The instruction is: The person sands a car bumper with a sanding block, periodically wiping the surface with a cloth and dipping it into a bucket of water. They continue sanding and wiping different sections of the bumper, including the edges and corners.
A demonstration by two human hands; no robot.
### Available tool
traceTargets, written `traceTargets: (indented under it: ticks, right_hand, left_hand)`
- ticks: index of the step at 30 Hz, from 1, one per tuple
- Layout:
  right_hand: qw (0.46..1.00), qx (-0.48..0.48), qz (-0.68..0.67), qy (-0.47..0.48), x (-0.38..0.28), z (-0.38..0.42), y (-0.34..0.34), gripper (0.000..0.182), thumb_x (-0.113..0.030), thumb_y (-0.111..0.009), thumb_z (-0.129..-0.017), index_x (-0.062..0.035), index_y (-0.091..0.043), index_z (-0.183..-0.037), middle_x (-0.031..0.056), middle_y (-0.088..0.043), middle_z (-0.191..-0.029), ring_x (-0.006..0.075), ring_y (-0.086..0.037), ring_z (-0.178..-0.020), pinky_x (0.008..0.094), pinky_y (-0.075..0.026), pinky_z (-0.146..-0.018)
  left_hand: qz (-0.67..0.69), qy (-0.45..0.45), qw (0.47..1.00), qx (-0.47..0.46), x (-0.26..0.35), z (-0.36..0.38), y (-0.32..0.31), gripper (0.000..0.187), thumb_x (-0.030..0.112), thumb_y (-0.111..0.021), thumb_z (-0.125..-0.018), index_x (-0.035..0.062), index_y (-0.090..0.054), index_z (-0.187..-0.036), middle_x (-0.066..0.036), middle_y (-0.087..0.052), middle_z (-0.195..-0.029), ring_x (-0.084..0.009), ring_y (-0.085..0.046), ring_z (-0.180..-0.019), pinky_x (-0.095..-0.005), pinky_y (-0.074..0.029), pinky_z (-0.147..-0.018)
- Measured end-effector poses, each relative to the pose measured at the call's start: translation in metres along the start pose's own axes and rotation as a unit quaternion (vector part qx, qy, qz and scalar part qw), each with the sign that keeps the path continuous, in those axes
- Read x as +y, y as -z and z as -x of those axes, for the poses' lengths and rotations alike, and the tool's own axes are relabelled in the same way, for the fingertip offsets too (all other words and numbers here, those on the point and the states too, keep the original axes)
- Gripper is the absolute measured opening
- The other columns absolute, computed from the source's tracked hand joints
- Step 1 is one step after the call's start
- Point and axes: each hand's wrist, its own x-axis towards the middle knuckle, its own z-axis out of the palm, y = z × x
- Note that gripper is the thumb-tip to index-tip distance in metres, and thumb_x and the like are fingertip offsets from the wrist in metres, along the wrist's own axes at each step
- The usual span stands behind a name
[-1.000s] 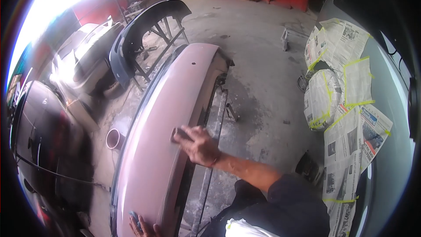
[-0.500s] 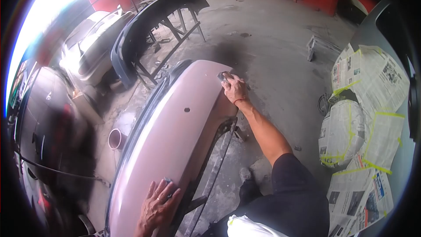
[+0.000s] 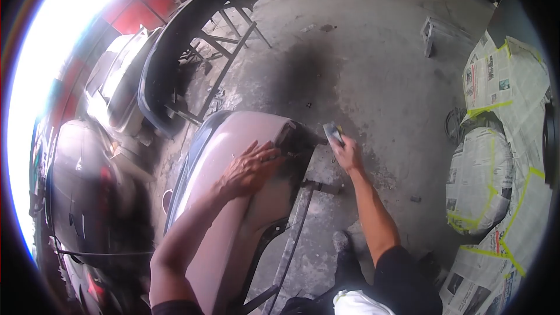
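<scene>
A pinkish-primed car bumper (image 3: 216, 256) lies lengthwise on a metal stand (image 3: 291, 233), its far end dark at the corner. My left hand (image 3: 251, 169) rests flat on the bumper's upper surface near that end, fingers stretched out. To the right of the bumper, off its surface, my right hand (image 3: 347, 150) grips a small grey sanding pad (image 3: 333, 133) with a yellowish edge. Whether anything lies under my left palm is hidden.
Another dark bumper (image 3: 157, 64) sits on a stand ahead to the left. Dark and white car parts stand at the left. Newspaper-masked panels (image 3: 481, 175) line the right, with a low grey frame (image 3: 429, 38) beyond on the concrete floor.
My left hand has moved forward along the bumper to its far end. My right hand has lifted off the bumper and moved right, holding the pad. The view has shifted.
</scene>
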Motion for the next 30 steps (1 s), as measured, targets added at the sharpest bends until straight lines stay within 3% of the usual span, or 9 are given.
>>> traceTargets:
  ticks: [3,6,7,9,11,17,20,26,30]
  right_hand:
    - [0.998,-0.006,0.024,-0.056,0.072,0.118,0.064,0.031,-0.026,-0.069,-0.092,0.0007,-0.069,-0.108,0.0219,-0.068,-0.085,0.0366,-0.064,-0.076,0.0428,-0.048,-0.068]
    - [0.945,-0.085,0.125,-0.292,0.103,0.253,0.141,0.028,-0.018,-0.069,-0.091,-0.0019,-0.069,-0.114,0.0208,-0.069,-0.096,0.0358,-0.067,-0.084,0.0419,-0.05,-0.073]
    - [0.951,-0.002,0.017,-0.309,0.192,0.36,0.169,0.029,-0.019,-0.069,-0.091,-0.0043,-0.071,-0.115,0.0186,-0.071,-0.1,0.0302,-0.069,-0.088,0.0384,-0.051,-0.075]
    - [0.852,-0.07,0.201,-0.479,0.158,0.402,0.212,0.031,-0.027,-0.073,-0.087,-0.0039,-0.074,-0.107,0.014,-0.074,-0.093,0.021,-0.07,-0.09,0.0376,-0.052,-0.079]
    - [0.794,-0.087,0.194,-0.569,0.122,0.411,0.222,0.034,-0.028,-0.076,-0.082,-0.0031,-0.073,-0.105,0.0176,-0.074,-0.092,0.0312,-0.073,-0.089,0.0419,-0.053,-0.078]
    - [0.869,-0.202,0.317,-0.322,0.163,0.374,0.173,0.03,-0.021,-0.072,-0.082,-0.0022,-0.072,-0.106,0.0219,-0.073,-0.092,0.0401,-0.07,-0.092,0.046,-0.053,-0.079]
    - [0.894,-0.194,0.286,-0.286,0.123,0.326,0.144,0.03,-0.02,-0.068,-0.087,0.0004,-0.071,-0.109,0.0243,-0.072,-0.103,0.0435,-0.067,-0.101,0.0462,-0.051,-0.085]
    - [0.899,-0.238,0.342,-0.136,0.093,0.266,0.08,0.037,-0.028,-0.065,-0.09,-0.0007,-0.071,-0.114,0.0241,-0.072,-0.106,0.0421,-0.068,-0.105,0.0455,-0.051,-0.088]
    - [0.862,-0.328,0.371,-0.112,-0.003,0.284,0.036,0.057,-0.054,-0.058,-0.096,-0.005,-0.07,-0.122,0.0233,-0.07,-0.117,0.0418,-0.066,-0.112,0.0491,-0.05,-0.093]
  left_hand:
    - [0.008,0.013,1.0,-0.025,-0.07,-0.089,-0.041,0.031,0.013,-0.059,-0.088,0.0072,-0.068,-0.117,-0.012,-0.065,-0.128,-0.0328,-0.051,-0.134,-0.0531,-0.04,-0.111]
    - [0.158,0.022,0.98,-0.115,-0.161,-0.15,-0.099,0.026,0.016,-0.062,-0.087,0.0096,-0.074,-0.109,-0.009,-0.074,-0.106,-0.0291,-0.067,-0.112,-0.0486,-0.052,-0.094]
    - [-0.002,-0.002,0.987,-0.16,-0.174,-0.163,-0.114,0.026,0.019,-0.063,-0.087,0.0103,-0.074,-0.11,-0.009,-0.075,-0.105,-0.0284,-0.069,-0.107,-0.0474,-0.053,-0.093]
    - [-0.161,-0.023,0.965,-0.204,-0.146,-0.188,-0.108,0.028,0.021,-0.064,-0.088,0.0109,-0.074,-0.111,-0.009,-0.075,-0.105,-0.0277,-0.071,-0.102,-0.0462,-0.053,-0.092]
    - [-0.054,0.269,0.932,-0.236,-0.077,-0.177,-0.053,0.031,0.023,-0.058,-0.093,0.0145,-0.073,-0.119,-0.007,-0.072,-0.12,-0.0254,-0.065,-0.118,-0.0482,-0.048,-0.102]
    - [-0.086,0.359,0.926,0.083,0.0,-0.09,-0.063,0.043,0.021,-0.047,-0.097,0.0131,-0.061,-0.137,-0.012,-0.047,-0.153,-0.0301,-0.035,-0.148,-0.0572,-0.024,-0.12]
    - [-0.066,0.385,0.902,0.187,0.051,-0.013,-0.057,0.048,0.017,-0.048,-0.095,0.0036,-0.054,-0.141,-0.017,-0.044,-0.154,-0.0314,-0.037,-0.147,-0.0558,-0.023,-0.121]
    - [-0.125,0.488,0.829,0.243,0.221,0.21,-0.04,0.046,0.011,-0.048,-0.095,0.0027,-0.056,-0.139,-0.017,-0.045,-0.154,-0.0323,-0.034,-0.149,-0.0548,-0.023,-0.122]
    - [-0.135,0.599,0.716,0.333,0.341,0.384,-0.071,0.033,0.011,-0.052,-0.097,-0.0013,-0.066,-0.124,-0.022,-0.053,-0.146,-0.0351,-0.039,-0.146,-0.055,-0.023,-0.122]
